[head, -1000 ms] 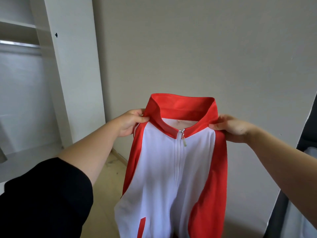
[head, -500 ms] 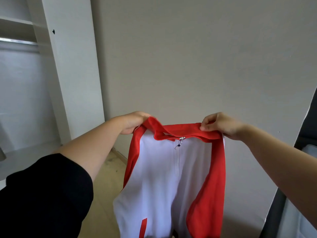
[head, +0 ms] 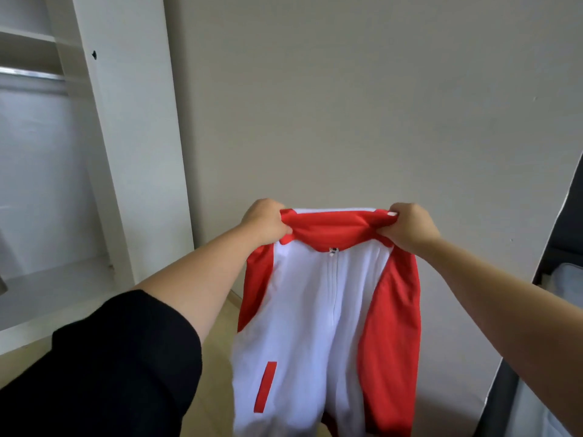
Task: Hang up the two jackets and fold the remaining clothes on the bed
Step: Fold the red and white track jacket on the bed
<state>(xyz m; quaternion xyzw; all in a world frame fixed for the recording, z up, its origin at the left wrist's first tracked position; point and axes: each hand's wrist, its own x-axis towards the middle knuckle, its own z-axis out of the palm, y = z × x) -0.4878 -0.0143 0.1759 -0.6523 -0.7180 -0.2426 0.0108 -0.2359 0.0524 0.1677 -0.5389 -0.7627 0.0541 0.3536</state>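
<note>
Gripping red-and-white jacket (head: pixel 328 310) by the collar, left hand (head: pixel 265 221) and right hand (head: pixel 407 227) fingers clamped; hanger needed next.

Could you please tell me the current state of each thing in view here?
jacket: held up in the air, zipped shut, collar folded down.
left hand: grips the jacket's shoulder.
right hand: grips the other shoulder.
wardrobe: open.
hanging rail: nothing visible on it.

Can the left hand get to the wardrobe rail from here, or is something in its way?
Probably not yet. The left hand grips the jacket at one shoulder, the right hand grips the other. No hanger shows. The path to the rail, up on the left, looks unobstructed.
</note>
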